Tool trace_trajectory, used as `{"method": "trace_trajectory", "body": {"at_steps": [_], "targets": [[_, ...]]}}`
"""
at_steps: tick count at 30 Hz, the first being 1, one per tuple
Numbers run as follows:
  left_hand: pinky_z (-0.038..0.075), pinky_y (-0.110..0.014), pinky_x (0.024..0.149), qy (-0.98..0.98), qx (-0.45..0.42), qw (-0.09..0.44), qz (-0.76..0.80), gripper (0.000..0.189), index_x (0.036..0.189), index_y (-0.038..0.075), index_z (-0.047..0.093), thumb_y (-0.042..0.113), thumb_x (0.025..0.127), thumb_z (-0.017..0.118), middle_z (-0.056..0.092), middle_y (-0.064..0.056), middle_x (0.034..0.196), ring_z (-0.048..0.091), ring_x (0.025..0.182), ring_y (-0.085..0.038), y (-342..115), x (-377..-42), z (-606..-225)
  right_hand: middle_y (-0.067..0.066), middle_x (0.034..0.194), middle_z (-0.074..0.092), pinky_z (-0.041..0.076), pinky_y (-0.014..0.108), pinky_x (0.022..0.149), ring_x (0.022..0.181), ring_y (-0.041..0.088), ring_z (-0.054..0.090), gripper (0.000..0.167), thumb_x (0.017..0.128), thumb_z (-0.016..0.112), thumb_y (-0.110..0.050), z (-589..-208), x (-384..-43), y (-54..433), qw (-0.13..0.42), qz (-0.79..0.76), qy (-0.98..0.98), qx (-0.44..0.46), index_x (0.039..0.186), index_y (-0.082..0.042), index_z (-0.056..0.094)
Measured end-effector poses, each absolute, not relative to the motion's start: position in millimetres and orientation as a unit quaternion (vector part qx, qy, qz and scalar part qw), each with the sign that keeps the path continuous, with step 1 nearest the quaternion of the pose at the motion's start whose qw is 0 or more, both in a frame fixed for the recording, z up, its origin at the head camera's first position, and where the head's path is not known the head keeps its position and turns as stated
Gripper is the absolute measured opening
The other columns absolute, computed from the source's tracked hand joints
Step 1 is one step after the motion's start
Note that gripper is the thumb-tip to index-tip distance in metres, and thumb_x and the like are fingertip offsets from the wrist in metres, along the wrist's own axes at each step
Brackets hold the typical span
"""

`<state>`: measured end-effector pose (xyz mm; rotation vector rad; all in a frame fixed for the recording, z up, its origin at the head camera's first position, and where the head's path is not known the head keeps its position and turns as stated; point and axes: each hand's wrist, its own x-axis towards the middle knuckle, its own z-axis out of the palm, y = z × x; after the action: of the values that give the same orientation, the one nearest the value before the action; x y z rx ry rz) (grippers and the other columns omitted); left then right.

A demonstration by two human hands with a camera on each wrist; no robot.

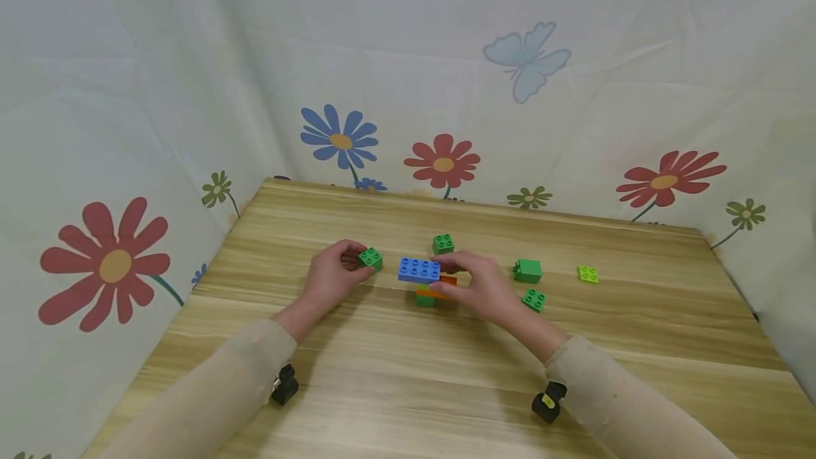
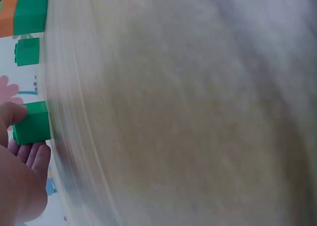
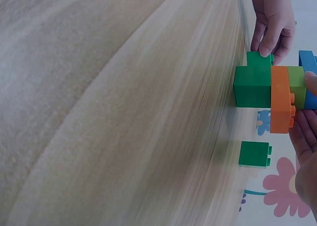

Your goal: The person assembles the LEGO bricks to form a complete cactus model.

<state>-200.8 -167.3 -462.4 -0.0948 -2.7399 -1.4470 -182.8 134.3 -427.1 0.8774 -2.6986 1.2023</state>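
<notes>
My left hand (image 1: 331, 273) pinches a square green brick (image 1: 370, 258) between thumb and fingers, low over the table; the left wrist view shows this green brick (image 2: 34, 123) too. To its right stands a stack of bricks: a green one (image 3: 252, 87) at the bottom, then an orange one (image 3: 280, 102), a lime one (image 3: 296, 82) and a long blue brick (image 1: 418, 270) on top. My right hand (image 1: 474, 282) grips the upper part of this stack from the right, thumb in front and fingers behind. Its fingers partly hide the orange brick in the head view.
Behind the stack sits a green brick (image 1: 443, 244). Right of my right hand are a green brick lying on its side (image 1: 528, 271), another green brick (image 1: 534, 300) and a thin lime brick (image 1: 588, 274). A flowered curtain (image 1: 395, 76) borders the wooden table (image 1: 395, 388).
</notes>
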Motion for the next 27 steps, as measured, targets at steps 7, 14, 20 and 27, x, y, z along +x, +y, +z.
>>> {"method": "trace_trajectory", "body": {"at_steps": [7, 14, 20, 27], "targets": [[0.062, -0.041, 0.098, -0.876, -0.046, 0.0, -0.48, 0.038, 0.127, 0.004, 0.07, 0.01, 0.092, 0.085, 0.073, -0.014, 0.12, 0.072, 0.112, -0.029, -170, -205, -461, 0.007, 0.123, 0.077, 0.063, 0.045, 0.096, 0.107, 0.022, 0.073, 0.043, 0.092, 0.087, -0.02, -427, -182, 135, 0.024, 0.393, -0.875, 0.281, 0.132, -0.007, 0.075], [0.06, -0.039, 0.102, -0.863, -0.086, 0.005, -0.498, 0.036, 0.126, 0.005, 0.07, 0.008, 0.093, 0.083, 0.071, -0.012, 0.124, 0.069, 0.118, -0.029, -175, -208, -439, 0.007, 0.123, 0.076, 0.063, 0.046, 0.096, 0.107, 0.022, 0.073, 0.044, 0.093, 0.087, -0.02, -427, -182, 134, 0.009, 0.404, -0.872, 0.276, 0.133, -0.008, 0.074], [0.06, -0.042, 0.103, -0.862, -0.123, 0.0, -0.492, 0.038, 0.128, 0.007, 0.07, 0.011, 0.093, 0.083, 0.071, -0.011, 0.126, 0.07, 0.119, -0.031, -179, -209, -414, 0.008, 0.123, 0.076, 0.063, 0.048, 0.096, 0.107, 0.023, 0.072, 0.044, 0.093, 0.086, -0.019, -428, -182, 134, 0.006, 0.408, -0.87, 0.276, 0.133, -0.007, 0.073], [0.06, -0.042, 0.102, -0.859, -0.159, -0.011, -0.487, 0.041, 0.129, 0.007, 0.07, 0.008, 0.092, 0.085, 0.071, -0.01, 0.127, 0.07, 0.119, -0.032, -175, -205, -389, 0.008, 0.123, 0.076, 0.063, 0.047, 0.096, 0.107, 0.023, 0.072, 0.044, 0.093, 0.086, -0.02, -427, -182, 134, 0.005, 0.407, -0.872, 0.274, 0.133, -0.008, 0.073]]}}
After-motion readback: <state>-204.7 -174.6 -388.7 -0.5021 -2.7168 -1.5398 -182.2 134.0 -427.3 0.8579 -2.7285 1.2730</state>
